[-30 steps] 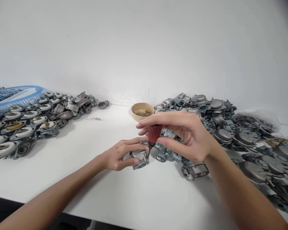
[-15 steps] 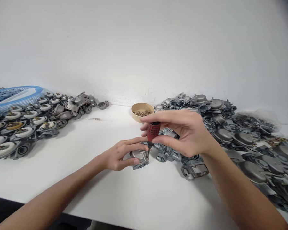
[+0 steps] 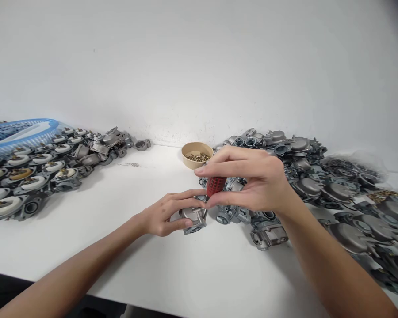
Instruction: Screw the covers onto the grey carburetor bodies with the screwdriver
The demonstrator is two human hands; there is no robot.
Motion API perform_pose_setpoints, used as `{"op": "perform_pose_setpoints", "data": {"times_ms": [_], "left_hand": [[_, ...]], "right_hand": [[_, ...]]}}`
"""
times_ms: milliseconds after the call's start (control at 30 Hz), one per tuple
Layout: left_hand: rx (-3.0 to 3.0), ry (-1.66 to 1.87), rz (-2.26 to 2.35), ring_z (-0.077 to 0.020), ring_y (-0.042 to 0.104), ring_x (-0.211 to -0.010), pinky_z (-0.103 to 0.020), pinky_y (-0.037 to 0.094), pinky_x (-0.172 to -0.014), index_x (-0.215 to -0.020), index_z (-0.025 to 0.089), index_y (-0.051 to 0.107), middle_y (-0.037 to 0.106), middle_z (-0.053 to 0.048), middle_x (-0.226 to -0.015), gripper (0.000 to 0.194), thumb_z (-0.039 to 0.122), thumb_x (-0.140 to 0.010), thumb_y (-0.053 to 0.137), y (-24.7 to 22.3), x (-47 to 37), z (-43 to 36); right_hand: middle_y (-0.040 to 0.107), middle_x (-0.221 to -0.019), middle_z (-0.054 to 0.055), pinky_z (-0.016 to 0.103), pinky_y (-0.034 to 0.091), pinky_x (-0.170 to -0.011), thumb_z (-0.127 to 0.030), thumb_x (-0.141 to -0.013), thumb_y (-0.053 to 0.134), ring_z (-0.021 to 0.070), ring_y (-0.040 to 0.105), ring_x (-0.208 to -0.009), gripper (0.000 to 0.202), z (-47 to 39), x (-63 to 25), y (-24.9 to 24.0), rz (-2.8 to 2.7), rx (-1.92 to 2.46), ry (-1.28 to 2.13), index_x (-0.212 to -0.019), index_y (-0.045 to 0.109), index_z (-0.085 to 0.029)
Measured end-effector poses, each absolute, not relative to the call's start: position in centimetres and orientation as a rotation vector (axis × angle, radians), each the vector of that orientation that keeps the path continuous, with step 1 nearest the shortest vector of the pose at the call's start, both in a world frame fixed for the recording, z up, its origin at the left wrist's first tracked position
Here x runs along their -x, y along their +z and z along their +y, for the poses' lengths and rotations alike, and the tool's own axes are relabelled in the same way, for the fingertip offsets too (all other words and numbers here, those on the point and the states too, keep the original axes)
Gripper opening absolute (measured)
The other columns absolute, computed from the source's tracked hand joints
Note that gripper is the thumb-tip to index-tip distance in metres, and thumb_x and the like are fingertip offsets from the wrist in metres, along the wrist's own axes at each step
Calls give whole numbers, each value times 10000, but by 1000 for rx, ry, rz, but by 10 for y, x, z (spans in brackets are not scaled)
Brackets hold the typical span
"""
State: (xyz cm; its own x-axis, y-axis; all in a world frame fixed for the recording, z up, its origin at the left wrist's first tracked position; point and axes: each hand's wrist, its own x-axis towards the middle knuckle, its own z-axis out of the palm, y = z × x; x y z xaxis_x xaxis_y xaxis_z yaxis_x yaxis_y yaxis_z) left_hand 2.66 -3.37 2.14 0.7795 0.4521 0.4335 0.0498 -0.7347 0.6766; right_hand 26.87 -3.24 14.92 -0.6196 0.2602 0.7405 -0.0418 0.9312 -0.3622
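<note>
A small grey metal carburetor body (image 3: 194, 218) rests on the white table, held between the thumb and fingers of my left hand (image 3: 169, 213). Just above and to its right, my right hand (image 3: 248, 179) is closed around the red, black-gridded handle of a screwdriver (image 3: 215, 185). The handle leans over; its shaft and tip are hidden behind my right fingers and thumb. Behind the hands stands a round tan bowl (image 3: 197, 146) with many small brass-coloured screws (image 3: 199, 157) in it.
Many carburetors (image 3: 307, 187) are heaped at the right, some near my right wrist. Rows of bodies with white rings (image 3: 35, 183) fill the left side, by a blue basket (image 3: 49, 125). Small loose bits (image 3: 131, 164) lie left of the bowl. The table's front edge (image 3: 132, 303) runs below.
The screwdriver handle has tilted and shifted slightly right, and its shaft, visible before on the carburetor, is now hidden. My right fingers have changed position around it. My left hand has stayed put.
</note>
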Motion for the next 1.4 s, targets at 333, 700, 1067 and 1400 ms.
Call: {"op": "perform_pose_setpoints", "data": {"times_ms": [333,700,1067,1400], "left_hand": [[-2307,824,315,-312,625,-1243,-445,530,-1012,-1434,263,521,577,-137,-1455,417,288,-1020,570,19,-26,-33],[-2319,808,345,-323,607,-1274,-439,521,-1021,-1422,266,535,582,-136,-1448,410,300,-1016,580,18,-26,-32],[-2335,779,393,-310,657,-1192,-432,542,-993,-1419,232,548,569,-157,-1463,413,381,-1034,538,20,-25,-34],[-2356,780,434,-303,690,-1114,-428,567,-948,-1419,240,555,526,-169,-1511,432,436,-1034,536,19,-26,-35]], "right_hand": [[751,-1092,71,290,634,-771,-37,-933,626,136,702,-877,366,-35,-274,151,-2233,149,605,-1274,676,-162],[730,-1194,90,314,636,-873,-4,-928,592,157,712,-1001,442,-35,-276,152,-2291,165,726,-1343,629,-154],[697,-1257,103,369,622,-954,-59,-951,573,200,669,-1161,427,-36,-275,152,-2309,149,674,-1357,626,-179],[737,-997,62,293,629,-774,-202,-865,816,135,675,-851,349,-30,-271,148,-2214,156,572,-1201,722,-180]]}}
